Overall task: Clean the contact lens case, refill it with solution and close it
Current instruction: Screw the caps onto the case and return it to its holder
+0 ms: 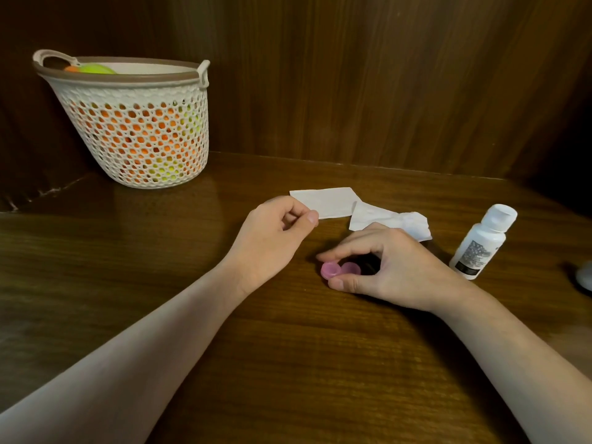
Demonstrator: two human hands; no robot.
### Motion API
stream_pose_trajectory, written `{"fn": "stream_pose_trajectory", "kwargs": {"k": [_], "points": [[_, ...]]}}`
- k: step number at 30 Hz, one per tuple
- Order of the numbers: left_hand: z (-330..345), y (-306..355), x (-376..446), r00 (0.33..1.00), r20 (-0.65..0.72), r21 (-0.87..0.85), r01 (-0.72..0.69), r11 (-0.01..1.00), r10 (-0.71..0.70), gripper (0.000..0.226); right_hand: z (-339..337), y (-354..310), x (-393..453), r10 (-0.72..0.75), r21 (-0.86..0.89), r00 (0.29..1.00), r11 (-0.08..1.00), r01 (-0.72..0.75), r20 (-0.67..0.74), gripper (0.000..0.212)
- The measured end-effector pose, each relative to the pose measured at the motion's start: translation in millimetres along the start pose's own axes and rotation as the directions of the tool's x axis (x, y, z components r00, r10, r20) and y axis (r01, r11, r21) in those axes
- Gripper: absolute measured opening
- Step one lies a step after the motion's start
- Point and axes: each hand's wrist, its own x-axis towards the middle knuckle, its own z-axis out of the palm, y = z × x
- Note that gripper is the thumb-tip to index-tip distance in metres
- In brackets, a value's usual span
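Pink contact lens case (pixel 340 270) sitting on tabletop (pixel 288 363), right hand (pixel 381 264) pinching it. Left hand (pixel 275 230) pinching folded tissue (pixel 326 201) (wiping seemingly underway). Solution bottle (pixel 482 241) standing capped; refilling, closing remaining.

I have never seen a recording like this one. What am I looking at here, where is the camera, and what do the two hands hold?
There is no machine here. A person wears a wide camera on the head, looking down at their own two bare arms on a wooden table.

The right hand pinches a small pink lens case between thumb and fingers, low over the table. The left hand is loosely curled next to the corner of a flat white tissue; whether it grips the tissue I cannot tell.

A second, crumpled tissue lies behind the right hand. A white bottle, cap shut, stands to the right. A white basket with orange and green things inside stands far left.
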Motion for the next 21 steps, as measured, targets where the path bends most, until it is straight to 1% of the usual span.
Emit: {"fn": "stream_pose_trajectory", "kwargs": {"k": [2, 4, 6, 7, 9, 12, 14, 17, 21], "points": [[0, 0, -1, 1.000, 0.003, 0.004, -0.013, 1.000, 0.013, 0.015, -3, 3, -1, -0.003, -0.009, 1.000, 1.000, 0.003, -0.003, 0.049], [-2, 1, -3, 0.999, 0.015, 0.025, -0.045, 0.999, 0.045, 0.014, -10, 7, -3, 0.008, -0.013, 1.000, 1.000, -0.008, 0.008, 0.053], [-5, 2, -6, 0.995, 0.065, 0.056, -0.079, 0.995, 0.076, 0.008, -18, 13, -6, 0.044, 0.000, 0.999, 0.999, -0.044, 0.025, 0.054], [-7, 2, -8, 0.990, 0.110, 0.079, -0.092, 0.993, 0.083, 0.006, -21, 15, -8, 0.062, 0.013, 0.998, 0.998, -0.062, 0.027, 0.054], [-10, 1, -11, 0.974, 0.205, 0.141, -0.127, 0.982, 0.097, 0.016, -22, 17, -11, 0.074, 0.037, 0.997, 0.997, -0.075, 0.022, 0.052], [-12, 1, -16, 0.949, 0.287, 0.277, -0.211, 0.937, 0.129, 0.043, -19, 17, -11, 0.067, 0.059, 0.998, 0.996, -0.067, 0.010, 0.045], [-11, 3, -17, 0.937, 0.301, 0.319, -0.271, 0.908, 0.174, 0.051, -19, 16, -11, 0.082, 0.066, 0.997, 0.994, -0.082, 0.005, 0.044], [-10, 4, -19, 0.932, 0.292, 0.316, -0.308, 0.897, 0.216, 0.049, -18, 16, -10, 0.091, 0.075, 0.996, 0.993, -0.091, 0.004, 0.041], [-10, 4, -19, 0.934, 0.285, 0.334, -0.308, 0.891, 0.216, 0.043, -17, 16, -9, 0.089, 0.074, 0.996, 0.993, -0.089, 0.008, 0.032]]}}
